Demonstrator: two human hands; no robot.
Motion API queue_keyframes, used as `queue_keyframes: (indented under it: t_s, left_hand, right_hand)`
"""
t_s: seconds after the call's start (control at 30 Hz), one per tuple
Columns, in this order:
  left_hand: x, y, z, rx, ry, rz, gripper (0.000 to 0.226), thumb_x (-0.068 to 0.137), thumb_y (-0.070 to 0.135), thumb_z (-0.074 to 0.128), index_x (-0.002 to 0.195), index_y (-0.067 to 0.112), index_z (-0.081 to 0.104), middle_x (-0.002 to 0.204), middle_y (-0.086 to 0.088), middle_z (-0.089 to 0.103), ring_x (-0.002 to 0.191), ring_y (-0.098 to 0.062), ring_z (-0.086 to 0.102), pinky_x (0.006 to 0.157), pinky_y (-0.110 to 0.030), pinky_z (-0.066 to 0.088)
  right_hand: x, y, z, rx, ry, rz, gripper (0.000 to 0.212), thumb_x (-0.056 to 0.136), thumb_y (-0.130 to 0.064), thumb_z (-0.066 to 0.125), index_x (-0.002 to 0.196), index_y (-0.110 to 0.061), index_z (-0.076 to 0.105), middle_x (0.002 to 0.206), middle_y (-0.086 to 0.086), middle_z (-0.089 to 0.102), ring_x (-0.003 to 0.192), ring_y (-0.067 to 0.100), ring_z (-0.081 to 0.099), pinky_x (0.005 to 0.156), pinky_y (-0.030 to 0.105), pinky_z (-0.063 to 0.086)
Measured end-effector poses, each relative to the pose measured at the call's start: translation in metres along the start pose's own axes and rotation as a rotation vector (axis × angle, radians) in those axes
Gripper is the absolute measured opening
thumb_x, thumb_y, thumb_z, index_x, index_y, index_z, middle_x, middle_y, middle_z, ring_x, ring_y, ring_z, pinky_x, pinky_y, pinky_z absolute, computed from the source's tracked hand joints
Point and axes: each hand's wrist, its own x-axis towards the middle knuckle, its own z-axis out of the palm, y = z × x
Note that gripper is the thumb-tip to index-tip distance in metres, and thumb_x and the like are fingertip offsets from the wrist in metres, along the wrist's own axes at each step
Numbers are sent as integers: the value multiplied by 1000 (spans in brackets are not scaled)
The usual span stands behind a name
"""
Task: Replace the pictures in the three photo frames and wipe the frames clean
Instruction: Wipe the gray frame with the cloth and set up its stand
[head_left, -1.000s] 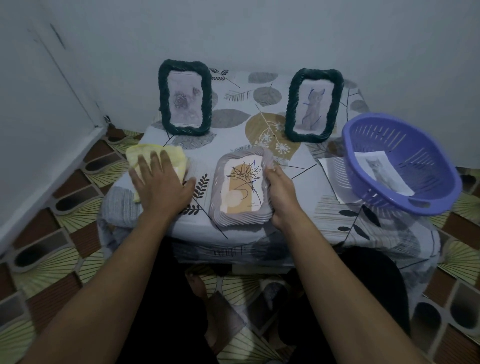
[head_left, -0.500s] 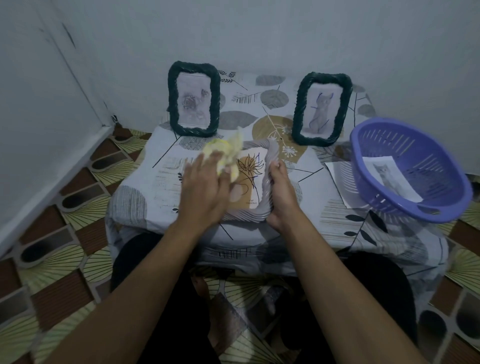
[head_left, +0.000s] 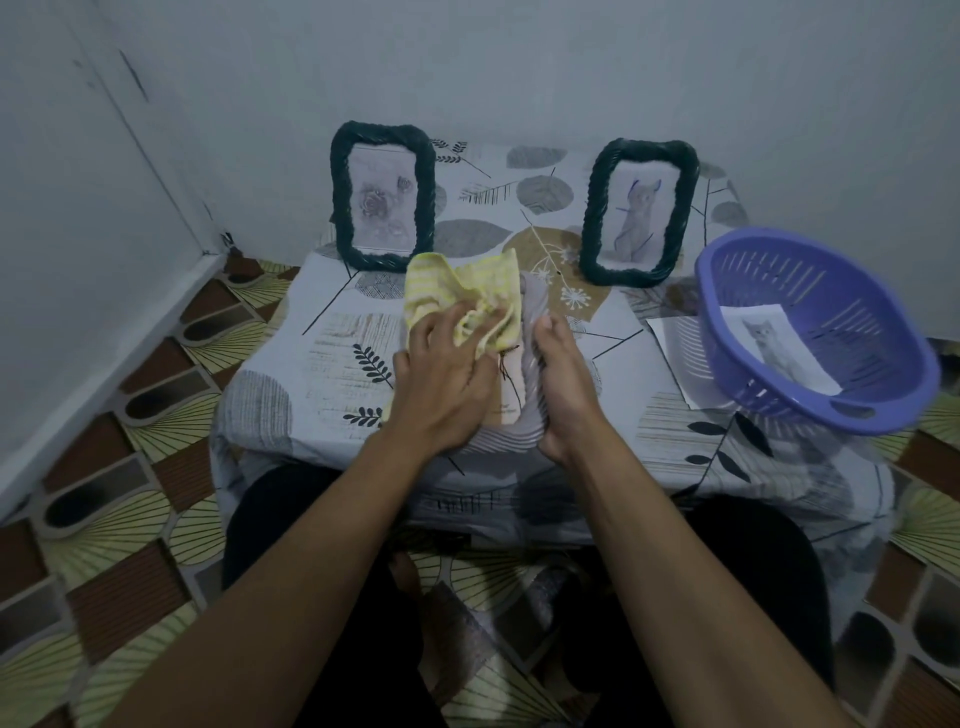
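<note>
The left hand's fingers (head_left: 427, 332) are curled and spread a little, pinching a bunched yellow cloth (head_left: 467, 291) and pressing it down on the upper part of a pale frame (head_left: 511, 439). This frame lies flat on the tabletop (head_left: 332, 343), just below the centre of the view. The left hand (head_left: 441, 384) is palm down with its wrist bent slightly inward, and its forearm rises from the lower left. The right hand's fingers (head_left: 545, 332) lie close together and curl over the right edge of the pale frame, gripping it. The right hand (head_left: 563, 389) stands on its side just beside the left, and its forearm comes up from the lower right. A strip of the frame's picture (head_left: 506, 400) shows between the two hands.

Behind them, two dark frames stand upright near the wall: one with a flower picture (head_left: 383, 200) at upper centre-left, the other with a cat picture (head_left: 639, 210) at upper centre-right. At the right a purple basket (head_left: 852, 410) sits tilted at the tabletop's edge, holding a loose cat print (head_left: 779, 343). It rests partly on a sheet of paper (head_left: 675, 343). A leaf-patterned covering is spread over the tabletop.
</note>
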Motion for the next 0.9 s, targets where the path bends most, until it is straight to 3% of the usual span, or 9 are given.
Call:
queue_keyframes:
  t_s: [0.13,0.23,0.37,0.47,0.5,0.57,0.63,0.77,0.9]
  left_hand:
    - [-23,-5,7,-86,-48,154,52,95,46,26,144,45,44,151,10,36,135,-18,25,106,-50,28]
    - [-38,-13,12,-58,-89,221,52,96,47,25,143,45,46,150,9,38,136,-18,25,105,-47,26]
    - [-23,-26,7,21,-51,88,61,90,48,24,144,34,48,151,4,39,134,-23,27,105,-51,29]
    - [-4,-21,-4,-3,42,-49,59,90,41,34,144,21,47,152,-5,38,137,-31,27,108,-61,28]
    - [0,-18,-5,-21,46,-70,59,91,39,35,146,21,44,155,-5,34,141,-31,23,110,-63,25]
    - [2,-11,-5,-33,1,-63,61,92,43,28,152,31,35,164,3,18,151,-27,7,117,-64,13]
    - [-4,-3,1,-17,-84,13,64,91,51,17,154,43,24,166,13,5,153,-18,-8,117,-63,3]
    - [-34,3,16,-15,-240,154,58,95,53,13,152,52,14,164,25,-3,152,-12,-6,116,-61,7]
    - [-49,-13,16,36,-237,190,56,91,70,-5,145,65,9,163,27,1,151,-15,6,116,-56,17]
  right_hand:
    - [2,-12,-13,-13,35,-35,26,108,-22,35,122,-11,54,128,25,62,123,45,56,104,65,41]
    - [3,-17,-21,-41,75,-39,33,108,-22,36,136,-11,48,131,18,63,121,38,60,104,60,44]
    - [-1,-20,-25,-106,68,-19,32,109,-22,35,138,-17,48,116,-7,67,108,6,65,85,26,56]
    - [-5,-20,-21,-118,13,4,29,109,-19,35,134,-21,50,102,-18,63,84,-12,65,79,21,57]
    - [-6,-19,-18,-139,20,4,30,109,-20,36,135,-20,50,101,-14,64,83,-8,67,85,23,57]
    - [-7,-17,-11,-170,15,5,25,107,-24,39,123,-17,57,113,5,68,106,16,68,105,48,48]
    - [-3,-14,-9,-159,23,-10,27,106,-25,40,121,-8,54,125,18,64,122,35,59,108,60,41]
    - [2,-20,-16,-133,63,-25,29,107,-25,38,128,-10,53,126,18,65,120,39,60,103,59,46]
    - [4,-22,-25,-143,112,-43,34,108,-25,35,135,-9,48,130,18,64,120,36,61,103,56,47]
